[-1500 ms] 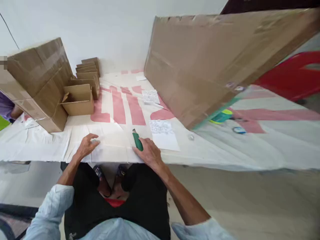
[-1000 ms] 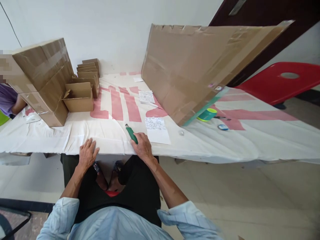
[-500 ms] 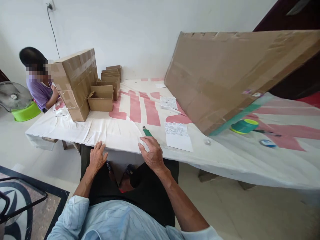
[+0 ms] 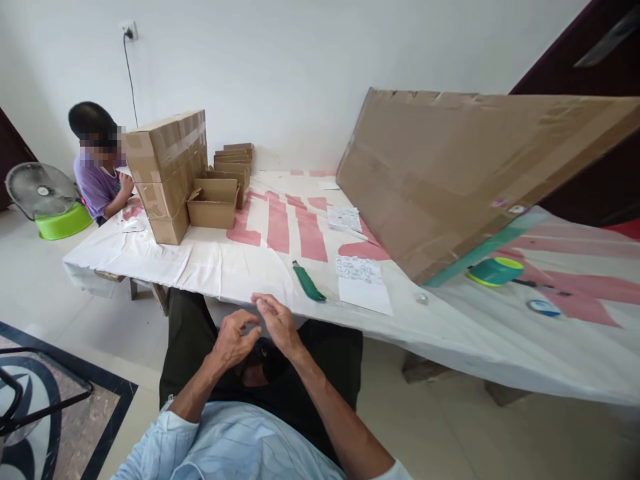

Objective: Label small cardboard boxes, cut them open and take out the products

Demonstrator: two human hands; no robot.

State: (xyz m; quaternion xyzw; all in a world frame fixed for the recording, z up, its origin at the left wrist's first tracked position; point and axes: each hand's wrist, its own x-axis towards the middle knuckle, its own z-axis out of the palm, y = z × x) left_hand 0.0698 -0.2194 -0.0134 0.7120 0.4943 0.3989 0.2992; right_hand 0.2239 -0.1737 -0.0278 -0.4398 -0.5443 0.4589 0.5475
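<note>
Over my lap, just off the table's front edge, my two hands are close together. My left hand [image 4: 234, 339] has curved fingers with a gap to the thumb and nothing visible in it. Beside it, my right hand [image 4: 278, 325] points its fingers forward and to the left, also with nothing visible in it. A green utility knife [image 4: 309, 284] lies on the cloth-covered table [image 4: 260, 283] ahead of my right hand. To the right of the knife lies a sheet of paper with small drawings [image 4: 364, 285].
Stacked closed cartons [image 4: 170, 177] stand at the left, with open small boxes [image 4: 213, 212] beside them. A large cardboard sheet [image 4: 450, 167] leans at the right, near a tape roll [image 4: 495, 271]. Another person [image 4: 100, 180] sits at the far left end, near a fan [image 4: 43, 192].
My hands have come together, the right moving left and off the utility knife, which now shows fully. The left has moved right. The view has shifted slightly.
</note>
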